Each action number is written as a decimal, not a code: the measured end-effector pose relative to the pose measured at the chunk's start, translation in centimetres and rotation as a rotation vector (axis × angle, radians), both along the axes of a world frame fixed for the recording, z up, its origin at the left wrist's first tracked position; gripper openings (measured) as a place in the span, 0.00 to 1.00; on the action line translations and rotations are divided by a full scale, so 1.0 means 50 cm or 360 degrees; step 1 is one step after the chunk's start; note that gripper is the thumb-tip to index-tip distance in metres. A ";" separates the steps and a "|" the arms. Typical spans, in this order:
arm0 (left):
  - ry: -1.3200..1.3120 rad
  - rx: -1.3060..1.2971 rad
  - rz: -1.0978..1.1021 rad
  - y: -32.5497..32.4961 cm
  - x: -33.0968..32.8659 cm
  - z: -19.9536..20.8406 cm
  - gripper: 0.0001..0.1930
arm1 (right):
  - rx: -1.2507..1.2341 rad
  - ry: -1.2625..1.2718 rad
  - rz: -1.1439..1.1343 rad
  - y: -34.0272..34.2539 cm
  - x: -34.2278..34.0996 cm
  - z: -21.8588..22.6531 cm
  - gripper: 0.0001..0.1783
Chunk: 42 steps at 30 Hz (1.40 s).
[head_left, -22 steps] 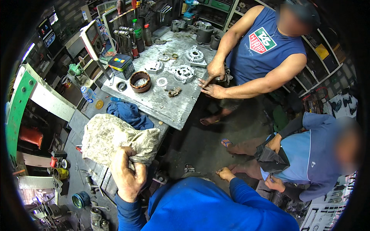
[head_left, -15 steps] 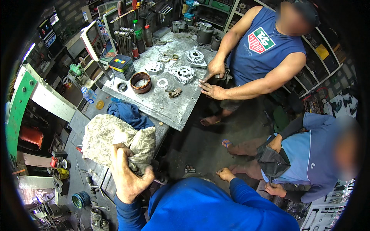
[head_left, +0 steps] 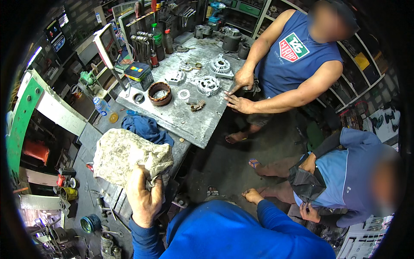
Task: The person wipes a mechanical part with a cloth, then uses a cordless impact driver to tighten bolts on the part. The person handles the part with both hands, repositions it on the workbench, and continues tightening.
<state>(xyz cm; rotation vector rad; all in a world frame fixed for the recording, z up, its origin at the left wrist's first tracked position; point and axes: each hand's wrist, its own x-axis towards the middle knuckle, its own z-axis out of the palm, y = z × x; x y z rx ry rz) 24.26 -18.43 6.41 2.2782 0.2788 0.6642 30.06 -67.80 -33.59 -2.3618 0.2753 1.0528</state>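
The left hand point(head_left: 145, 197) reaches forward out of a blue sleeve point(head_left: 146, 241), wrist nearly straight, its fingers point(head_left: 138, 176) and right-hand-side thumb pinching the near edge of a pale patterned cloth point(head_left: 128, 149), which spreads, rumpled, ahead of the fingertips and leftward over the grey surface point(head_left: 86, 149). Farther ahead of these fingers lie a crumpled dark-blue cloth point(head_left: 145, 127), then a copper-wound alternator stator point(head_left: 158, 102) and, more to the right, a finned alternator housing point(head_left: 208, 85). Well to their right, the right hand point(head_left: 252, 196) hangs with fingers partly curled, apart from the patterned cloth; whether they grasp anything, I cannot tell.
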 end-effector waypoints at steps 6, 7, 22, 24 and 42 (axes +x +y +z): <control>-0.0163 0.0193 -0.0113 -0.003 0.018 0.025 0.16 | -0.0023 -0.0015 0.0042 -0.011 -0.009 -0.022 0.23; -0.0172 0.0151 -0.0178 0.000 0.017 0.027 0.16 | -0.0073 0.0020 0.0002 -0.011 -0.010 -0.024 0.23; -0.0180 0.0169 0.0117 -0.001 0.008 0.005 0.17 | -0.0040 0.0188 -0.0126 0.012 0.001 0.008 0.30; -0.0115 0.0095 0.0059 0.008 0.003 0.001 0.16 | 0.0035 0.0023 -0.0024 0.010 -0.003 -0.006 0.22; -0.0171 0.0107 -0.0114 0.005 0.019 0.016 0.16 | 0.0051 0.0016 -0.0002 0.016 0.016 -0.009 0.21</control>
